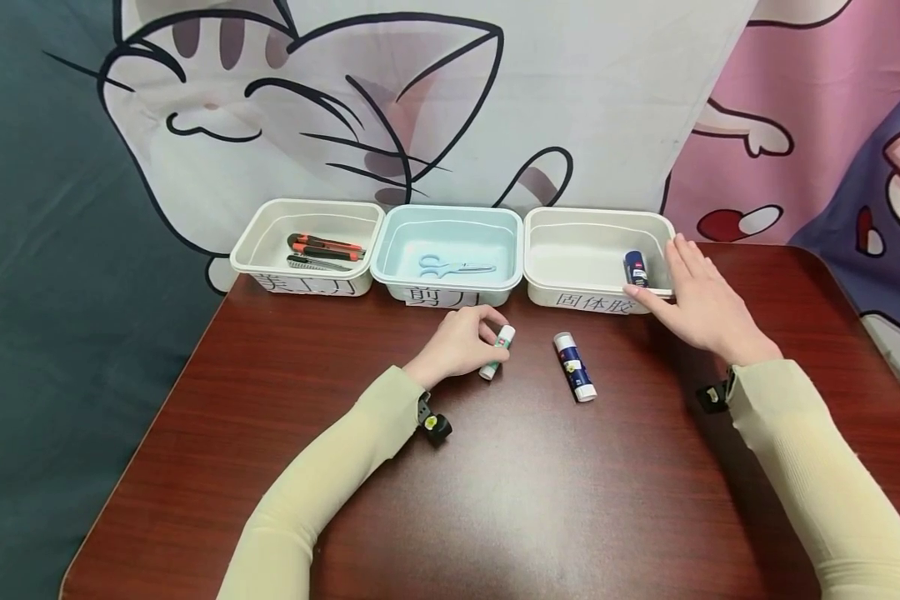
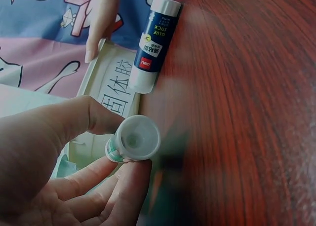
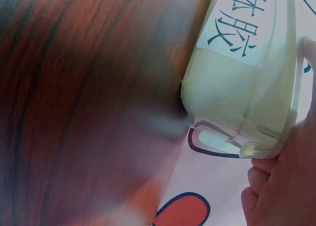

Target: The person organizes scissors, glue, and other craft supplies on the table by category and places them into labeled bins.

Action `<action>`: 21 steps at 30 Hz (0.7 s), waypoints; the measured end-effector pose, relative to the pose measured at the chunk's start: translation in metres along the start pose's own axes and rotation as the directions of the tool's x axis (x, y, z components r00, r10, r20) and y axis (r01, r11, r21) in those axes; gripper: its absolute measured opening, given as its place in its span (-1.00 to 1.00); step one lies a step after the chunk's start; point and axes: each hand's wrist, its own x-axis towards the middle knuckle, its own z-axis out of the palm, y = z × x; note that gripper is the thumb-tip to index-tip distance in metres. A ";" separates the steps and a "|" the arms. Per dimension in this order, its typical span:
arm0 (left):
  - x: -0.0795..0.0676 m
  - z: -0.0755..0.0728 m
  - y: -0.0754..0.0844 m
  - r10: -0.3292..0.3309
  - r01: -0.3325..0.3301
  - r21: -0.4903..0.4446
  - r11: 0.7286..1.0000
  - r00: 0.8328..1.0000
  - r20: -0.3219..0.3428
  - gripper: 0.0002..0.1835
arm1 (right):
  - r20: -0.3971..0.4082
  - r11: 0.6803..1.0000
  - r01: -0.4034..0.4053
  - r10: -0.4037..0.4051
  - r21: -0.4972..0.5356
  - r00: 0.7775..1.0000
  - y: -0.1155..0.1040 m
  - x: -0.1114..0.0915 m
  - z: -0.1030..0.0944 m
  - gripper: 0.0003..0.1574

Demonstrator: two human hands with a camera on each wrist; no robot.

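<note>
My left hand (image 1: pixel 459 342) pinches a small white and green glue stick (image 1: pixel 505 337) between thumb and fingers, low over the table. In the left wrist view the round end of that glue stick (image 2: pixel 139 138) faces the camera. My right hand (image 1: pixel 708 307) rests at the right end of the right-hand white bin (image 1: pixel 581 218), its fingers straight along the side and its thumb at the front rim. Inside that bin stands a dark blue glue stick (image 1: pixel 635 268). Between my hands a larger blue and white glue stick (image 1: pixel 574 367) lies on the table.
A light blue bin (image 1: pixel 450 213) with blue scissors (image 1: pixel 456 267) stands in the middle of the row. Left of it, a white bin (image 1: pixel 266 218) holds several utility knives (image 1: pixel 326 247). All three bins bear handwritten labels. A printed curtain (image 1: pixel 607 100) hangs behind the table (image 1: pixel 540 500).
</note>
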 end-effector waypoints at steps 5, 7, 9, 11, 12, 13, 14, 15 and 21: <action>0.000 0.001 -0.001 0.004 -0.004 -0.015 1.000 1.000 -0.006 -0.56 | 0.003 1.000 0.010 -0.010 -0.005 1.000 -0.001 -0.001 -0.001 0.27; 0.000 0.001 -0.001 0.007 -0.007 -0.019 1.000 1.000 -0.008 -0.56 | 0.005 1.000 0.015 -0.015 -0.009 1.000 -0.002 -0.002 -0.001 0.26; 0.000 0.001 0.000 0.013 -0.013 -0.021 1.000 1.000 -0.011 -0.55 | 0.007 1.000 0.016 -0.016 -0.009 1.000 -0.002 -0.002 -0.002 0.26; 0.001 0.001 0.000 0.020 -0.020 -0.019 1.000 1.000 -0.017 -0.56 | 0.009 1.000 0.017 -0.017 -0.010 1.000 -0.001 -0.003 -0.002 0.26; 0.001 0.001 0.000 0.024 -0.024 -0.019 1.000 1.000 -0.020 -0.56 | 0.010 1.000 0.017 -0.017 -0.011 1.000 -0.001 -0.004 -0.002 0.25; 0.001 0.001 0.000 0.027 -0.028 -0.020 0.999 0.999 -0.023 -0.56 | 0.010 1.000 0.017 -0.017 -0.012 1.000 -0.001 -0.004 -0.002 0.25; 0.002 0.000 0.001 0.033 -0.033 -0.020 0.999 0.999 -0.027 -0.56 | 0.011 1.000 0.016 -0.016 -0.012 1.000 0.000 -0.004 -0.002 0.25; 0.002 0.000 0.001 0.037 -0.038 -0.022 0.999 0.999 -0.031 -0.56 | 0.011 1.000 0.018 -0.018 -0.014 1.000 0.000 -0.005 -0.002 0.25; 0.002 0.000 0.004 0.040 -0.042 -0.038 0.998 0.998 -0.052 -0.55 | 0.016 1.000 0.021 -0.021 -0.022 1.000 0.000 -0.005 -0.003 0.26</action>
